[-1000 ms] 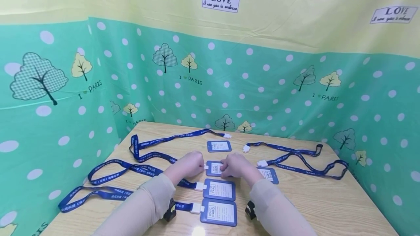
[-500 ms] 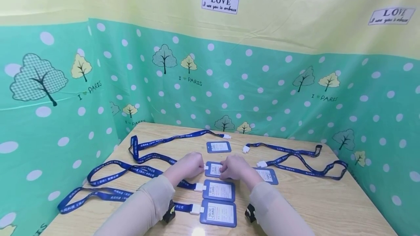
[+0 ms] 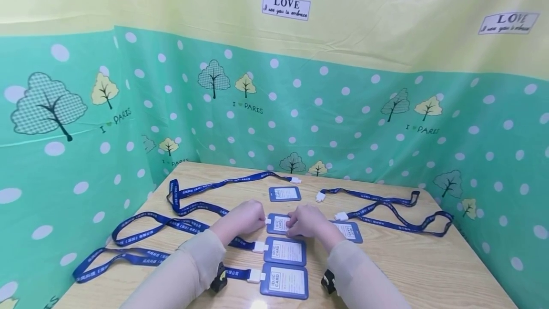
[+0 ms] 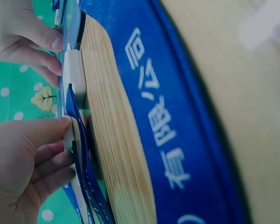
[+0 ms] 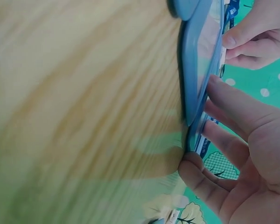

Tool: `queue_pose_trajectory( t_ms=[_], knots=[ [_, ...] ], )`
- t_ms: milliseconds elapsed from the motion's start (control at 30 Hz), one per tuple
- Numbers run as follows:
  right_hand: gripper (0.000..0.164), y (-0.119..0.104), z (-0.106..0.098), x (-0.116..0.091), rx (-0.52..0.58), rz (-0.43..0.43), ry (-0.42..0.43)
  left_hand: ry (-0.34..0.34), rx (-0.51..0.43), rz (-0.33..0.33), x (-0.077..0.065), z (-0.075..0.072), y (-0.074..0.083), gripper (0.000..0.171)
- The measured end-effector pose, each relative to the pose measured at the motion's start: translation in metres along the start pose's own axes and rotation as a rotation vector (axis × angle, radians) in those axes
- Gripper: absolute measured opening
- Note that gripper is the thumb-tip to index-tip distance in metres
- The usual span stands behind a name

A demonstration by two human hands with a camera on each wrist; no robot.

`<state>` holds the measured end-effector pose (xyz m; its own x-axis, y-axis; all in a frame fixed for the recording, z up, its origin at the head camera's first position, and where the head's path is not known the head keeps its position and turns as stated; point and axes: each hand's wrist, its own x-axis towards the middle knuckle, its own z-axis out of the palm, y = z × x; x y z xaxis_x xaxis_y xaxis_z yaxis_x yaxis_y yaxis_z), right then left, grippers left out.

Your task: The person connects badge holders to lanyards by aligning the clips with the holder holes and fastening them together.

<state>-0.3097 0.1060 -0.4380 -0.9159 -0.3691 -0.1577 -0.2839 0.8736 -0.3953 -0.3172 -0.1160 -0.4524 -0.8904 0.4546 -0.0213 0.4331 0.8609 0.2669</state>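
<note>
In the head view my left hand (image 3: 246,217) is at the left end of a blue ID card holder (image 3: 278,223), the third up from the front in a column. The left wrist view shows its thumb and fingers pinching a white clip (image 4: 68,135) on a blue lanyard (image 4: 91,186). My right hand (image 3: 310,222) holds the same card holder by its right part, covering some of it. From the right wrist, my right thumb (image 5: 224,93) lies on the holder's face, and fingers are at its edge. Whether clip and holder are joined is hard to see.
Two card holders with lanyards clipped on, one middle (image 3: 285,251) and one front (image 3: 284,280), lie nearer me. A loose card holder (image 3: 285,194) lies behind, another (image 3: 349,231) right. Lanyards spread left (image 3: 141,237) and right (image 3: 399,223). A patterned curtain (image 3: 274,123) surrounds the wooden table (image 3: 420,266).
Both hands keep their places at the card holder and clip. The head view has shifted very slightly; nothing on the table visibly moves.
</note>
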Motion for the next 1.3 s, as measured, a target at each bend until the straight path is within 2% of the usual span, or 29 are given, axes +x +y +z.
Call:
queue_pose_trajectory(
  t_ms=[233, 400, 567, 700, 833, 1000, 1167, 1300],
  knots=[
    [0.024, 0.002, 0.001, 0.0, -0.023, 0.006, 0.022, 0.018, 0.055, 0.037, -0.003, -0.002, -0.002, 0.007],
    [0.029, 0.003, -0.005, -0.003, 0.009, 0.029, 0.03, 0.028, -0.014, 0.034, -0.006, -0.007, 0.0, 0.012],
    [0.034, 0.004, -0.018, -0.006, 0.087, 0.035, 0.084, 0.067, -0.082, 0.033, -0.006, -0.018, 0.006, 0.018],
    [0.034, 0.003, -0.034, -0.008, 0.149, -0.028, 0.161, 0.134, -0.045, 0.096, -0.002, -0.031, 0.012, 0.02],
    [0.03, 0.001, -0.051, -0.014, 0.2, -0.108, 0.267, 0.232, -0.017, 0.159, 0.003, -0.044, 0.015, 0.018],
    [0.028, 0.004, -0.067, -0.017, 0.273, -0.203, 0.379, 0.361, -0.021, 0.162, 0.006, -0.055, 0.016, 0.023],
    [0.03, 0.009, -0.074, -0.015, 0.396, -0.229, 0.414, 0.453, -0.053, 0.168, 0.01, -0.061, 0.014, 0.029],
    [0.035, 0.012, -0.078, -0.012, 0.517, -0.228, 0.421, 0.486, -0.068, 0.166, 0.017, -0.063, 0.011, 0.035]
  ],
)
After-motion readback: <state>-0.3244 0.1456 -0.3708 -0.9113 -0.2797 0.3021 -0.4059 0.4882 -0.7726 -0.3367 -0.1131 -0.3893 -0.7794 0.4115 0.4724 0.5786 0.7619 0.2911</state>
